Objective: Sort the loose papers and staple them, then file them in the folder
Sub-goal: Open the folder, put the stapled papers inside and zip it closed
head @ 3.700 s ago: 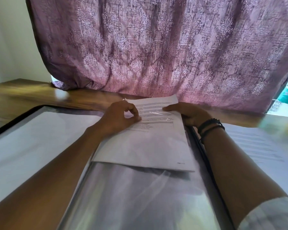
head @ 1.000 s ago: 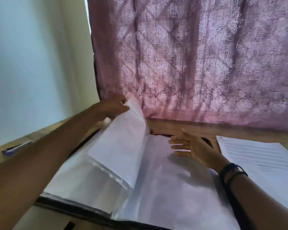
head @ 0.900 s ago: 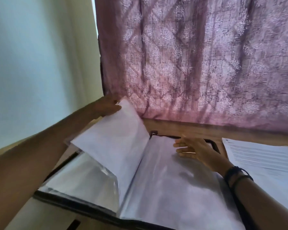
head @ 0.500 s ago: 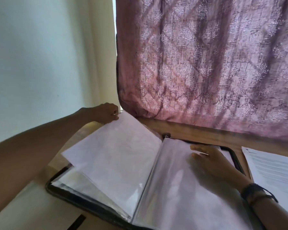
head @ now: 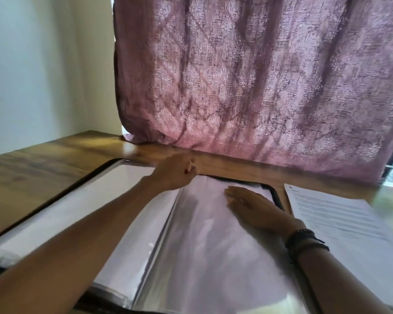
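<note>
Folder point(head: 213, 257) lies open on the desk point(head: 43, 168), its spine running away from me. My right hand point(head: 252, 206) lies flat on the clear right-hand sleeve, grip slack and holding nothing. The printed papers point(head: 340, 214) lie just right of the folder's edge, long axis pointing away from me, nearest that hand. My left hand point(head: 173, 172) is at the spine's far end, too blurred to tell its grip.

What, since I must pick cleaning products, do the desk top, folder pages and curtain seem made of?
Desk top: wood or wood-look laminate, brown with grain streaks and a soft sheen.
Folder pages: clear plastic sleeves, glossy, with white glare streaks.
Curtain: thin woven fabric, matte, daylight glowing through its pattern.
</note>
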Demonstrator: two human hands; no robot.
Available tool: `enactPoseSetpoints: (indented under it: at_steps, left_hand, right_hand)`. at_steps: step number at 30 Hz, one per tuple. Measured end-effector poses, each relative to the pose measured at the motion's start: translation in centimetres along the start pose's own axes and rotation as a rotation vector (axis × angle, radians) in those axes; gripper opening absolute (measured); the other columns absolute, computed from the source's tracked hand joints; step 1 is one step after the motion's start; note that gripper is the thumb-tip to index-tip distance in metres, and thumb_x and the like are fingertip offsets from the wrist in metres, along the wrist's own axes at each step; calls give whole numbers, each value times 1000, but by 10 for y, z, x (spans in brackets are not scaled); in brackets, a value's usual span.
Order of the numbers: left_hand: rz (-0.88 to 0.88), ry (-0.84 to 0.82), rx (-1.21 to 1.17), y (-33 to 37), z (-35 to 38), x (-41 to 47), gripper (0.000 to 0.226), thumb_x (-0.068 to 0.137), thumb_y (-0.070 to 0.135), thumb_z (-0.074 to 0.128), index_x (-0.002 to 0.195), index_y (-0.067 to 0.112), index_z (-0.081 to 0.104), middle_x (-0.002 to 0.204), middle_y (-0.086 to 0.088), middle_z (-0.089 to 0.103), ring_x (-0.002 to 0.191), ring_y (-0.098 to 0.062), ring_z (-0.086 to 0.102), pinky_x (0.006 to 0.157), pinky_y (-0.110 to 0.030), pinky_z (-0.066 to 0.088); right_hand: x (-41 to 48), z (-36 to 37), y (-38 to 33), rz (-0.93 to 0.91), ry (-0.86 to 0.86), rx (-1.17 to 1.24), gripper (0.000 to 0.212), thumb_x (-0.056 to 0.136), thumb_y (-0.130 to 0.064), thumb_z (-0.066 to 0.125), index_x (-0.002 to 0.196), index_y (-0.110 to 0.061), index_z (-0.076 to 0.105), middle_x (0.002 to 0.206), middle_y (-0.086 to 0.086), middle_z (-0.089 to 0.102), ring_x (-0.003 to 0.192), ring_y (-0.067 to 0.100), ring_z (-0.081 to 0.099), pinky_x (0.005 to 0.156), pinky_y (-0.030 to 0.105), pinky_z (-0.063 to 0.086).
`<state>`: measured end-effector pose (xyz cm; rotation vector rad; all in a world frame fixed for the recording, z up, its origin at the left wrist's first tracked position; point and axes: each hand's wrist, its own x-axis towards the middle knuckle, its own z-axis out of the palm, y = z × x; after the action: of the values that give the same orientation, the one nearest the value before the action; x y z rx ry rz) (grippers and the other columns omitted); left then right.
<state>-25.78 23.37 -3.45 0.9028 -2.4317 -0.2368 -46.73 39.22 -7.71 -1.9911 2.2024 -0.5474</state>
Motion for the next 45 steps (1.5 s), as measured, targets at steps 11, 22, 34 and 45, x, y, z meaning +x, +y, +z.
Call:
enactPoseSetpoints:
  at_steps: [11,22,34,45]
  left_hand:
    - [30,15,-132,17,77,15,20,85,44,63,79,26,59,69,11,57,66,1,52,58,-22,35]
    - [74,-3,-142,13,77,12,23,84,47,64,80,25,58,70,9,59,65,-3,54,59,-25,41]
    - [-27,-22,112,39,77,35,58,84,70,44,56,19,49,58,9,52,69,-14,57,86,-34,44]
    - [-140,-317,-1222,117,61,4,21,86,35,67,104,28,59,103,0,70,89,-14,68,73,-33,58]
  right_hand:
    - [-5,-41,36,350,466,-204,22,89,-17,58,108,-6,62,112,13,63,103,34,61,77,36,50]
    - [-24,-53,56,703,277,-323,37,85,-43,63,96,-8,60,107,18,66,98,36,62,66,29,37]
    - [-17,-74,62,518,741,13,36,81,-19,59,50,-4,48,47,5,42,47,27,45,47,27,27]
    - [5,-46,-13,13,479,1234,22,98,-11,50,110,1,65,87,14,72,81,22,69,74,29,59]
